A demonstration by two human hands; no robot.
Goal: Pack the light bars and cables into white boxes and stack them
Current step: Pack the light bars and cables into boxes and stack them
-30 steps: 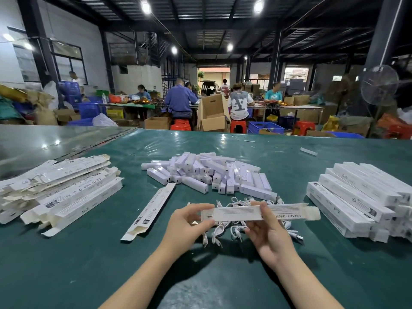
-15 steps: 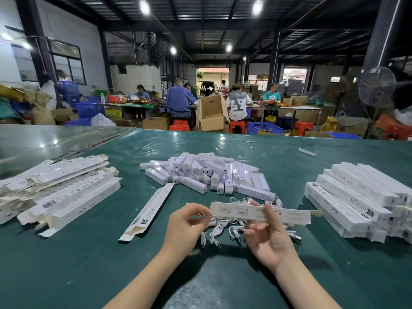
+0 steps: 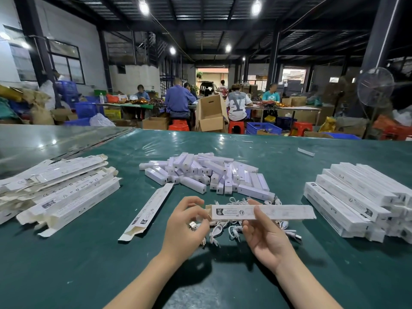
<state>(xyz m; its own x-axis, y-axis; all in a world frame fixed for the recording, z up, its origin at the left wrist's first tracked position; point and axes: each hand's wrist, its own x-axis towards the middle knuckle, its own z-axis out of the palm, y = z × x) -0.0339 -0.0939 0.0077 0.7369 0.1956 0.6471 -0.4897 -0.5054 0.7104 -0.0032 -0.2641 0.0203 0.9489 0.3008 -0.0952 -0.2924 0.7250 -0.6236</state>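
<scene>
Head view. The right hand (image 3: 265,237) holds a long white box (image 3: 278,211) level above the green tabletop (image 3: 89,264), with the thumb across its front face and the fingers behind. The box's left end is open and its flap shows. A dark logo block and round symbols are printed near that end; the lines of text beside them are too small to read.

The left hand (image 3: 185,224) is at the open end with its fingers curled. A metal plug (image 3: 192,225) shows at its fingertips, but whether the hand pinches the plug or the flap cannot be told.

White cables (image 3: 225,230) lie in a loose heap on the tabletop directly beneath the held box. Beyond them sits a pile of white light bars (image 3: 207,172). One empty box (image 3: 149,210) lies alone, left of the hands, open end toward the camera.

At far left is a heap of empty boxes (image 3: 66,197); CE and RoHS marks are legible on several. At right, closed boxes (image 3: 352,197) are stacked in layers, with small dark logos near their ends.
</scene>
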